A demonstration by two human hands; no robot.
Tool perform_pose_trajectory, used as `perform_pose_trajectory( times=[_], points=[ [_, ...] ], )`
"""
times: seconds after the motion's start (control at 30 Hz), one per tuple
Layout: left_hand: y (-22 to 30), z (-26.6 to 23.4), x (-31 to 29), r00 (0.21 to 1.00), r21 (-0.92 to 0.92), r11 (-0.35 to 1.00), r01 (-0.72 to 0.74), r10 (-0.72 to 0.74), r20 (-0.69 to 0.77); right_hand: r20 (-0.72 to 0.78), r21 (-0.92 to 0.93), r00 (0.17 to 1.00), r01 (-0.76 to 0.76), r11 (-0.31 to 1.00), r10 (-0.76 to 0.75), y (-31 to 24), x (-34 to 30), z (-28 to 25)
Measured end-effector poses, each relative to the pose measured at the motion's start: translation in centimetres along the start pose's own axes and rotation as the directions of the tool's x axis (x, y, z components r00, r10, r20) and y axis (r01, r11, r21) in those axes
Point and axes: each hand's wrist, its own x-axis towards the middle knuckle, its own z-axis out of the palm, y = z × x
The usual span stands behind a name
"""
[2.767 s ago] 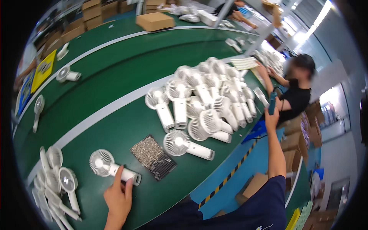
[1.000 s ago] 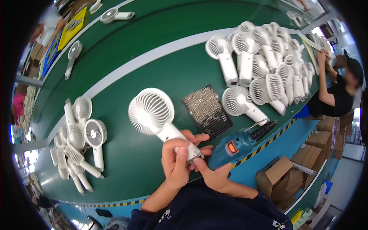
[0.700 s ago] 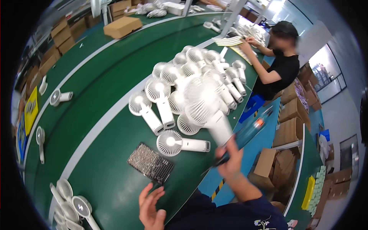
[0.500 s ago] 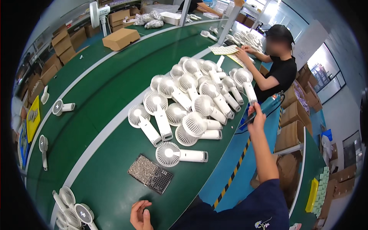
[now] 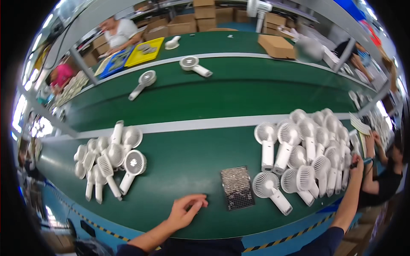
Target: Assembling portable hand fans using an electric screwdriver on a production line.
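Note:
My left hand is over the green table's near side, loosely curved and open, holding nothing. To its right lies a black gridded tray filled with small silvery pieces that look like screws. At the far right, my right hand is closed around a teal and dark electric screwdriver, small and partly hidden here. A white fan handle shows just beyond that hand; whether I grip it too is unclear. Beside it is a heap of white handheld fans. One fan lies nearest the tray.
Another group of white fans sits at the left. Beyond a pale rail, two fans lie on a green surface with a yellow tray and a cardboard box. A co-worker is close at my right.
My view has swung left, bringing the left fan group and far surface into fuller view. The right hand with the screwdriver now appears at the far right; the left hand remains empty.

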Motion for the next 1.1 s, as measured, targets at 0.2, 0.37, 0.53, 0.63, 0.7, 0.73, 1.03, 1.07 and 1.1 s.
perform_pose_trajectory(
  times=[0.2,0.37,0.53,0.63,0.7,0.73,1.03,1.07,1.1],
  points=[
    [6.0,-2.3,11.8,0.957,0.450,0.862,-0.234,0.286,-0.052,0.047,-0.036,0.992,0.117,0.993,-0.115,-3.0,-1.0,-0.1],
    [3.7,-1.6,28.4,0.934,0.864,0.466,-0.192,0.357,0.015,0.118,-0.099,0.975,0.198,0.975,-0.186,-4.7,-6.1,1.3],
    [2.8,-2.5,41.1,0.935,0.981,0.171,0.095,0.322,-0.146,0.178,0.054,0.973,0.140,0.989,-0.148,-3.0,-20.6,1.9],
    [1.7,-3.3,45.3,0.933,0.982,0.119,0.144,0.316,-0.175,0.172,-0.220,0.967,0.221,0.950,-0.185,-1.1,-32.7,1.1],
    [1.9,-3.2,46.8,0.952,0.982,0.045,0.182,0.242,-0.187,0.210,-0.266,0.964,0.217,0.939,-0.164,0.2,-37.9,-0.2],
    [2.0,-3.3,47.4,0.956,0.985,0.038,0.171,0.235,-0.175,0.110,-0.292,0.981,0.188,0.938,-0.162,1.0,-42.1,1.2],
    [3.0,-12.8,40.8,0.963,0.987,0.042,0.152,0.219,-0.158,0.067,-0.286,0.984,0.178,0.942,-0.165,7.5,-52.1,3.2],
    [3.4,-15.4,38.9,0.958,0.981,0.070,0.180,0.215,-0.191,0.136,-0.284,0.981,0.170,0.943,-0.136,7.6,-52.8,3.8],
    [3.6,-17.8,37.3,0.953,0.974,0.104,0.200,0.210,-0.218,0.200,-0.284,0.973,0.169,0.944,-0.115,7.7,-53.5,4.4]
  ],
)
